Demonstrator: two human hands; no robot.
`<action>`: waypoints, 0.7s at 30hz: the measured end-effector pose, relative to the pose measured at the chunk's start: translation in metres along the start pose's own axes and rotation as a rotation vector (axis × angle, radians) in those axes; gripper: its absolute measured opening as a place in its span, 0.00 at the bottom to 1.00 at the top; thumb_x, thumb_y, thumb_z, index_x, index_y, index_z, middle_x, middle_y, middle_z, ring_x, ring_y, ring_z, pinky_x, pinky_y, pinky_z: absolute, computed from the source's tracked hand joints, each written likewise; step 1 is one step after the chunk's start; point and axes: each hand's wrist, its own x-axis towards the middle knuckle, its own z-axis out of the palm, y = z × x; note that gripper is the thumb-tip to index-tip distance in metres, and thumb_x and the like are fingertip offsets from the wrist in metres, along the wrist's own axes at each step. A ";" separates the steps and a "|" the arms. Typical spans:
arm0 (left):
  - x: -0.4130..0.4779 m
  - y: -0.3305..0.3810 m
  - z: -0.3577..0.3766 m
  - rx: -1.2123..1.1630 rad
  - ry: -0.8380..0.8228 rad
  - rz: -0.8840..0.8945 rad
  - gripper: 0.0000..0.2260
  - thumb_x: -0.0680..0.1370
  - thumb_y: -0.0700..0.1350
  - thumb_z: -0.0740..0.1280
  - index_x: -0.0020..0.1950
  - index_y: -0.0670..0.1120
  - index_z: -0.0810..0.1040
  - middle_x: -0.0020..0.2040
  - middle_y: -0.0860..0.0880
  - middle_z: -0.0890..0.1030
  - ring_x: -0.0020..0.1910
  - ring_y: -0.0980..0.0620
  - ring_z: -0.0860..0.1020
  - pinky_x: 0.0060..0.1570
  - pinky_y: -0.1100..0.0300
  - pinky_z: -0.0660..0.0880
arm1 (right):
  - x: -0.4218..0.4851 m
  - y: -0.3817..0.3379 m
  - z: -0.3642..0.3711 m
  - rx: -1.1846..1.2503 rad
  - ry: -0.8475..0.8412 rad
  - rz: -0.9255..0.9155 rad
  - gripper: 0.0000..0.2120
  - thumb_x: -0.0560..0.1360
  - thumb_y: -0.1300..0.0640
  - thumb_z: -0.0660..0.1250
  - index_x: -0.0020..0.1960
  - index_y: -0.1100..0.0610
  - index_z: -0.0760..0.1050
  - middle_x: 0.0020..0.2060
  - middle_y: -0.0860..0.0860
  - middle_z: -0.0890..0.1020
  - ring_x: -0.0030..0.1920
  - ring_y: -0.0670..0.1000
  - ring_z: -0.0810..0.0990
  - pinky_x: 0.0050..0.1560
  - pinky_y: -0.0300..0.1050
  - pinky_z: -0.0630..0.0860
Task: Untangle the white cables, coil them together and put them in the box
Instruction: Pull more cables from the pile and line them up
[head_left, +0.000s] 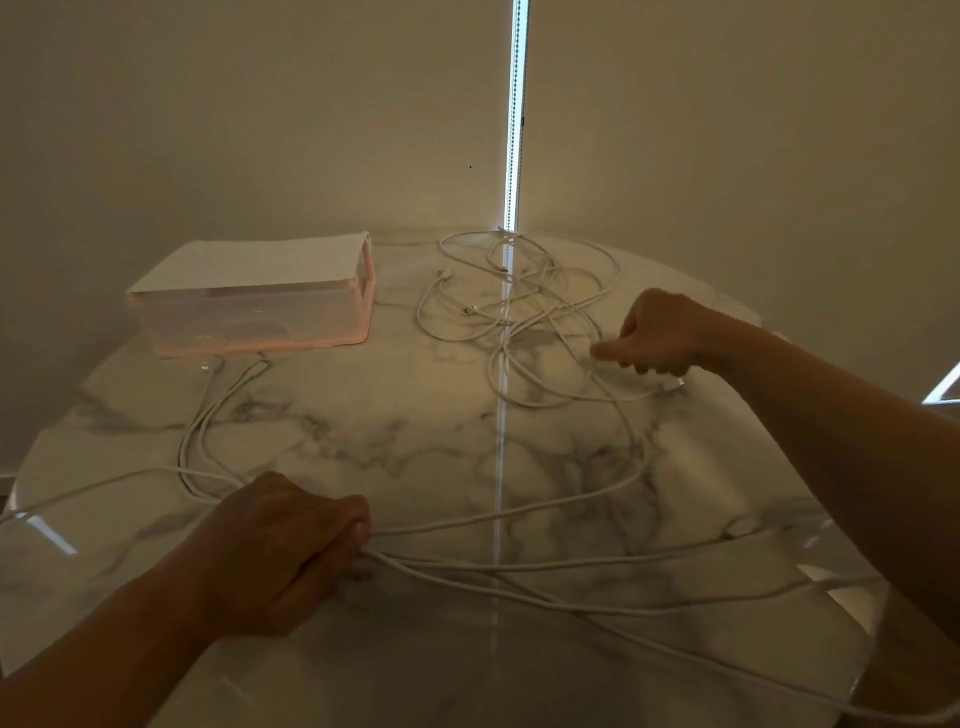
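Note:
White cables (524, 306) lie in a loose tangle on the far right of the round marble table (415, 447). Long strands run from the tangle toward me and across the front. My left hand (291, 540) grips a bundle of these strands near the table's front left, fingers curled round them. My right hand (654, 332) is at the tangle's right edge, pinching a cable strand between its curled fingers. Two cable ends lie just in front of the pink translucent box (249, 317), which stands at the back left with a white sheet on top.
Pale roller blinds hang close behind the table, with a bright slit of light (514, 114) between them. The table's round edge curves off at left and right; one cable trails over the right front edge (883, 712).

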 end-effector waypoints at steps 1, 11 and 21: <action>0.000 0.000 0.000 -0.002 0.001 -0.001 0.12 0.83 0.51 0.51 0.41 0.54 0.66 0.28 0.52 0.70 0.26 0.51 0.71 0.26 0.60 0.65 | -0.004 -0.002 0.004 -0.056 -0.069 0.000 0.25 0.71 0.39 0.71 0.37 0.64 0.82 0.31 0.56 0.83 0.28 0.52 0.78 0.29 0.40 0.74; 0.000 0.002 -0.001 0.001 0.004 -0.006 0.14 0.83 0.50 0.51 0.40 0.51 0.69 0.28 0.52 0.69 0.25 0.51 0.71 0.25 0.58 0.65 | 0.006 0.010 -0.003 1.095 -0.047 0.376 0.06 0.74 0.66 0.62 0.38 0.61 0.70 0.27 0.56 0.75 0.23 0.48 0.69 0.23 0.37 0.68; 0.001 0.004 -0.003 0.015 0.013 0.010 0.11 0.83 0.51 0.51 0.42 0.54 0.66 0.28 0.52 0.70 0.26 0.51 0.71 0.28 0.61 0.63 | 0.018 0.008 -0.002 1.503 0.269 0.072 0.12 0.83 0.60 0.55 0.47 0.59 0.76 0.29 0.52 0.72 0.27 0.48 0.71 0.27 0.39 0.69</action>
